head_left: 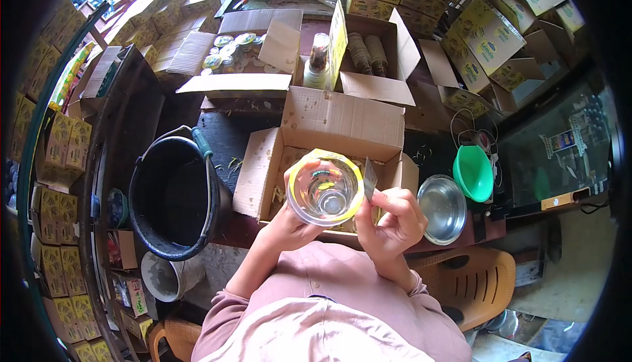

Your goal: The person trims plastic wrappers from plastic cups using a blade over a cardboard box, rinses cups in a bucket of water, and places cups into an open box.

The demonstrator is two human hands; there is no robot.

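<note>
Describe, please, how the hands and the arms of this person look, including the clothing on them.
The left hand and right hand wear no gloves, and I see no watch or bracelet. Dusty-pink sleeves, matching the shirt, leave the wrists uncovered. No marking shows on them.

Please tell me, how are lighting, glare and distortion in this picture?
Head view: strong fisheye distortion, black corners; head view, upper left: overexposed patches; head view, centre: reflections on the clear round plastic cup with yellow rim; head view, right: highlights in the round silver metal bowl.
</note>
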